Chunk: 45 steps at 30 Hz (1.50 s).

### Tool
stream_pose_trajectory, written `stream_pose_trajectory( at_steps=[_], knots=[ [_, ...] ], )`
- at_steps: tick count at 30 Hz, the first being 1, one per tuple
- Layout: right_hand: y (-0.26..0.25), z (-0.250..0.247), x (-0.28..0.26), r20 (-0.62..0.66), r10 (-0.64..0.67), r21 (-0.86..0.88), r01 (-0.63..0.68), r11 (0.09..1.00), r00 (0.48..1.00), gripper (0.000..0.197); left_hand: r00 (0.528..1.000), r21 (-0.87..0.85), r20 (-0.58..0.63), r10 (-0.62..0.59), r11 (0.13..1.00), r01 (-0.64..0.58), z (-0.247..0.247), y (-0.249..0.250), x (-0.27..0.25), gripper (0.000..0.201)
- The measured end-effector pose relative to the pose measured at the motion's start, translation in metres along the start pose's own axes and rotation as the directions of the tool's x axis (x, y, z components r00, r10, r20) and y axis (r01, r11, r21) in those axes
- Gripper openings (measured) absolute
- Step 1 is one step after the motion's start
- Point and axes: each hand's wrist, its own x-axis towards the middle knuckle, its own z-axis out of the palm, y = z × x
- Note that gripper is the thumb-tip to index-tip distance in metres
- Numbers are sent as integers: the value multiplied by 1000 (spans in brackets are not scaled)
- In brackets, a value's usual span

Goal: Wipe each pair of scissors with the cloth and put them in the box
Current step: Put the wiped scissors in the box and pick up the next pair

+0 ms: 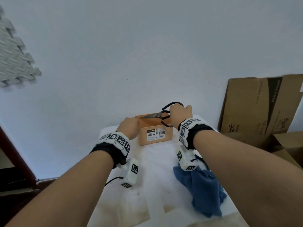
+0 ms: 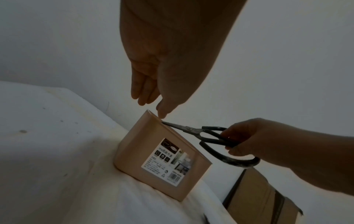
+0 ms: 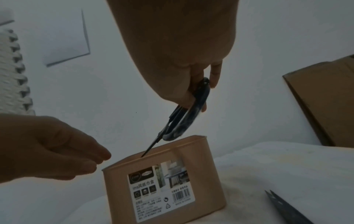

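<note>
Black-handled scissors point(image 1: 158, 114) hang over the tan box point(image 1: 155, 134) right now, and my right hand point(image 1: 180, 114) has them by the loops, fingers curled through and around the handles. The blades run out to my left from that grip, closed, tip dipping down to the box's open top; the right wrist view shows the point point(image 3: 143, 155) right at the rim, handles above the opening. I've got a second dark loop point(image 1: 166, 125) poking up out of the box just below my right wrist. My left hand point(image 1: 129, 126) sits beside the box's left corner, fingers loose and holding nothing; in the left wrist view one fingertip point(image 2: 161, 116) is down at the top edge, just by the scissor tip, though I can't tell if it touches. The box stands at the far end of the white tabletop point(image 1: 155, 185). The blue cloth point(image 1: 203, 189) lies crumpled on the near right, well apart from either hand.
</note>
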Motion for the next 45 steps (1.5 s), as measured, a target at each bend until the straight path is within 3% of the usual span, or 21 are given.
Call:
stream_pose_trajectory(
  at_steps=[6, 10, 13, 17, 21, 25, 28, 30, 34, 38, 45],
  knots=[
    [-8, 16, 23, -16, -70, -88, 68, 994, 997, 5, 1000, 28, -9, -10, 1000, 10, 16, -7, 16, 23],
    [-12, 18, 34, 16, -92, -115, 93, 989, 996, 27, 1000, 23, -24, 3, 1000, -3, 17, -8, 18, 23],
    [-18, 23, 40, -12, -104, -96, 102, 990, 995, 4, 1000, 47, -31, 0, 999, 1, 16, -4, 17, 19],
    [-27, 28, 44, -11, -87, -38, 87, 996, 996, 20, 1000, 64, -21, -7, 998, 9, 15, -3, 18, 16],
    [-30, 31, 51, 23, -36, 86, 34, 996, 999, 21, 1000, 100, -23, 1, 995, 1, 15, -2, 21, 20],
    [-33, 32, 51, 126, 78, 171, -99, 980, 989, 11, 1000, 135, -26, 6, 991, -2, 18, -3, 24, 24],
    [-30, 35, 49, 153, 84, 195, -114, 974, 985, 15, 1000, 130, -17, 12, 991, -10, 20, -6, 26, 25],
    [-28, 39, 47, 117, 93, 195, -115, 974, 989, 13, 1000, 120, -8, 11, 993, -10, 20, -7, 27, 25],
    [-23, 45, 43, -12, 70, 191, -66, 979, 997, 31, 1000, 89, 7, -6, 996, 6, 17, -5, 26, 24],
    [-10, 42, 32, -135, 58, 261, -21, 965, 989, 31, 1000, 40, 12, -17, 999, 16, 16, -5, 20, 31],
    [10, 28, 0, -189, 73, 388, 6, 922, 979, 28, 999, 28, -45, 4, 1000, -3, 8, 5, -2, 46]
  ],
)
